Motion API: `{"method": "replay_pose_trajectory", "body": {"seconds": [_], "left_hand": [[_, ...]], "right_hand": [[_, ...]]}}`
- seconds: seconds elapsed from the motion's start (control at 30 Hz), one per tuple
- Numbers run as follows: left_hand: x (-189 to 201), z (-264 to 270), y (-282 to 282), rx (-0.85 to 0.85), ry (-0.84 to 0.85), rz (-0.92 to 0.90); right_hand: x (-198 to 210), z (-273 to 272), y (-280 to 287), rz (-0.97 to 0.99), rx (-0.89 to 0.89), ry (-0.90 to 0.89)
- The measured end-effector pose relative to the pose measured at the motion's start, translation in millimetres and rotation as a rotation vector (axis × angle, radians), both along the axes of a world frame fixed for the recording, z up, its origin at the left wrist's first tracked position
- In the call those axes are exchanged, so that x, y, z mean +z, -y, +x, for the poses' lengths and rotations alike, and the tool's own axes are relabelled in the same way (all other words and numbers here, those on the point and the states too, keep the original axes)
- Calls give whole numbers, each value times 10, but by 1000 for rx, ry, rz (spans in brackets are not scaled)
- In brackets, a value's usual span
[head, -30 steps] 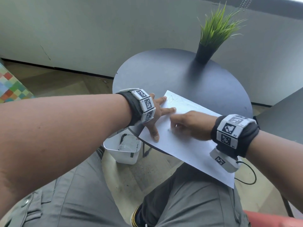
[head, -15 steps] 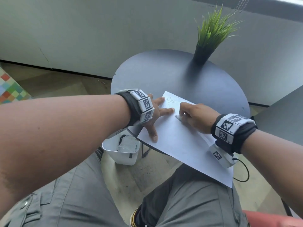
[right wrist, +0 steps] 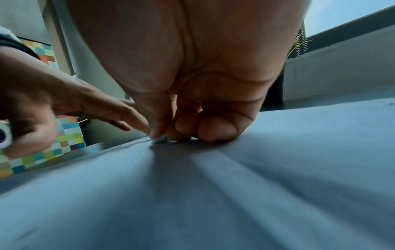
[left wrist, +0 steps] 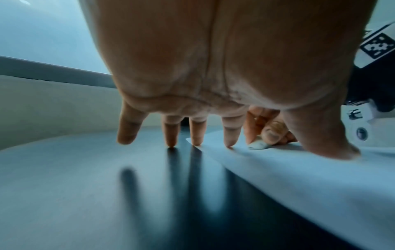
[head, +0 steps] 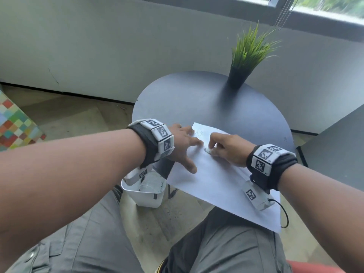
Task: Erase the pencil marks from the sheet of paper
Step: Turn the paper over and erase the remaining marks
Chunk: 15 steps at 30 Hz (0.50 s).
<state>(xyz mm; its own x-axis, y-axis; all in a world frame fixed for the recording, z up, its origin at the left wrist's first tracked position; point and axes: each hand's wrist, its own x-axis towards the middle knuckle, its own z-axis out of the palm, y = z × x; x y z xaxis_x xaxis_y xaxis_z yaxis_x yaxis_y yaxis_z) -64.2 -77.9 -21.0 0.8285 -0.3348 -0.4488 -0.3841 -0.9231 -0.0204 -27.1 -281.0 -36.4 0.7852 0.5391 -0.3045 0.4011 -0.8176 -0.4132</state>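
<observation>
A white sheet of paper lies on the round dark table, its near part hanging over the edge above my lap. Faint pencil marks show near the sheet's far corner. My left hand lies spread with straight fingers pressing the sheet's left edge and the table. My right hand pinches a small white eraser between thumb and fingers, its tip touching the paper just below the marks. The eraser also shows in the left wrist view, and a sliver of the eraser in the right wrist view.
A potted green grass plant stands at the table's far side. A white bin sits on the floor under the table's left edge. A dark surface is at the right, a wall behind.
My right hand with the eraser moved up the sheet toward the far corner, then came back slightly. The left hand stays spread on the paper's edge.
</observation>
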Motion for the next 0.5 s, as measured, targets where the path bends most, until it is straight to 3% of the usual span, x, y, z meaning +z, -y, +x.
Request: {"method": "replay_pose_trajectory", "body": {"seconds": [0.5], "left_hand": [[-280,-169,-216,89,16,-58]], "right_hand": [[8,-6,-318,-11,-135,87]]}}
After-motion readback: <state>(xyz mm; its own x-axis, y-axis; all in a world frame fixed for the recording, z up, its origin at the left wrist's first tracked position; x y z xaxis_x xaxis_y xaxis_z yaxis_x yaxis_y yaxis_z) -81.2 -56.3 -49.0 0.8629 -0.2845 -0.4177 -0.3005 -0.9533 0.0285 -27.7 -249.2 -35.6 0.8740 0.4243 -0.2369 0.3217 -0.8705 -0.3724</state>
